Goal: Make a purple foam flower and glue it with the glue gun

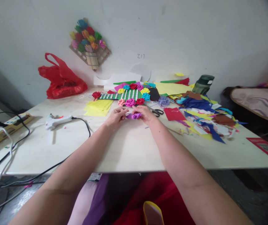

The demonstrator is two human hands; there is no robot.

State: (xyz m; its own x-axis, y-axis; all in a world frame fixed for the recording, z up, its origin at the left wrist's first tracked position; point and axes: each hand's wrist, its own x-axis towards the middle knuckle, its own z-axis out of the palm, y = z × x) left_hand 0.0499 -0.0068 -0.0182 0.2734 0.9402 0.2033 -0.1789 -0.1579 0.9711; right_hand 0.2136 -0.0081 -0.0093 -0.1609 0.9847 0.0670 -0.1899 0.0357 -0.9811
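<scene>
- A purple paper piece (134,116) sits just above the white table (129,147), pinched between both hands.
- The left hand (116,116) grips its left end; the right hand (146,114) grips its right end.
- Paper roses (130,102) lie just beyond, scissors (157,112) beside the right hand.
- A glue gun (55,121) rests well to the left.

table (129,147): pale top | left: glue gun (56,121), power strip (7,125), red bag (60,81) | middle: yellow sheets (98,107), scissors (157,112) | right: paper scraps (204,120), green bottle (203,84)
</scene>
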